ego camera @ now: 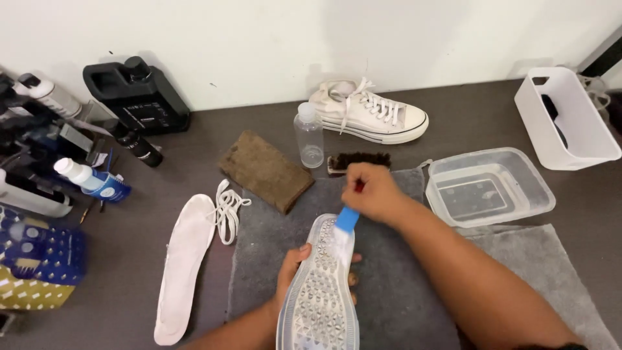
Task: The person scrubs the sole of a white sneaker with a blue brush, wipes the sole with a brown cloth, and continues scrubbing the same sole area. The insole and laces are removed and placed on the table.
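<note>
Scrubbing the upturned shoe (319, 298) over the grey towel (389, 285), right hand (372, 191) clenches a blue brush (348, 219), left hand (293, 272) grips underneath; hard strokes could twist it loose.

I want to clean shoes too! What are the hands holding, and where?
Left hand grips the upturned shoe around its middle; right hand holds a blue brush by its handle.

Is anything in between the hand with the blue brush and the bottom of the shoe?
No, nothing visible is in between. The right hand holds the small blue brush with its head right against the upturned sole of the shoe. The left hand grips the shoe from the side, clear of the brush.
</note>
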